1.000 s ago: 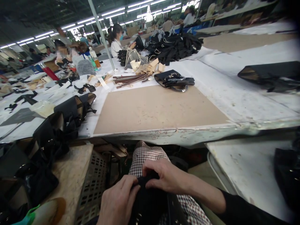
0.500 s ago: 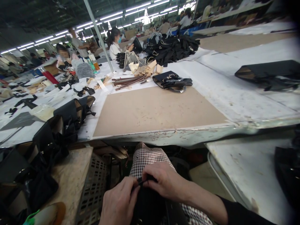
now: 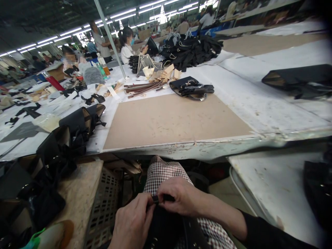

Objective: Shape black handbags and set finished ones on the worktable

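Low in the head view, my left hand (image 3: 133, 221) and my right hand (image 3: 178, 197) meet over my lap, below the table edge. Both pinch the top edge of a black bag (image 3: 168, 230) that rests on my checked trousers (image 3: 162, 171). The fingers of both hands are closed on a narrow black strip at the bag's upper rim. The bag's lower part runs out of the frame.
A brown cardboard sheet (image 3: 173, 119) lies on the white table in front of me. Black bags (image 3: 77, 121) sit at the left, another bag (image 3: 193, 88) behind the sheet, one (image 3: 298, 79) at far right. A slotted crate (image 3: 103, 204) stands left of my knee. Other people work beyond.
My hands have shifted slightly on the bag's top edge, fingertips drawn closer into a pinch. The camera view has drifted a little; a person in the background walked right.
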